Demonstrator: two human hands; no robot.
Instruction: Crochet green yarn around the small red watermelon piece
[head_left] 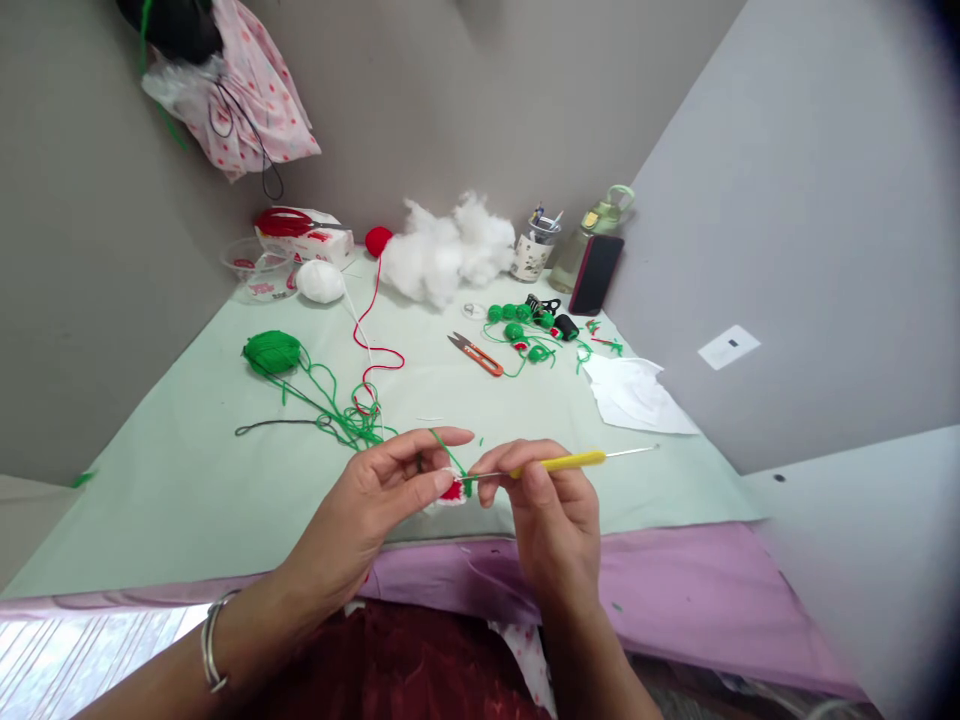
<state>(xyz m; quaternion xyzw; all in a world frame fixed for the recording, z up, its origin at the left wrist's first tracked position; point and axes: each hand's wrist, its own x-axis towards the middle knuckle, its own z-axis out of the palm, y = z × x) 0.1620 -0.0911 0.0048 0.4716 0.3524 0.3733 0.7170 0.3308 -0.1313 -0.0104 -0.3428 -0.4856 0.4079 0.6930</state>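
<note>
My left hand (pixel 390 480) pinches a small crocheted piece (pixel 452 490), red in the middle with a white edge and some green stitches on its right side. A strand of green yarn (pixel 450 452) runs over the raised left index finger down to the piece. In my right hand (pixel 551 500) is a crochet hook (pixel 562 463) with a yellow handle, held between thumb and fingers. Its left tip meets the green stitches; the other metal end points right. Part of the piece is hidden behind my left thumb.
A green yarn ball (pixel 271 352) trails tangled strands toward my left hand. Orange thread snips (pixel 476 354) lie ahead. Beyond are white stuffing (pixel 450 250), a white yarn ball (pixel 321 282), a red yarn ball (pixel 378 241), small green crocheted balls (pixel 514 332), a phone (pixel 597 275) and paper (pixel 637 393).
</note>
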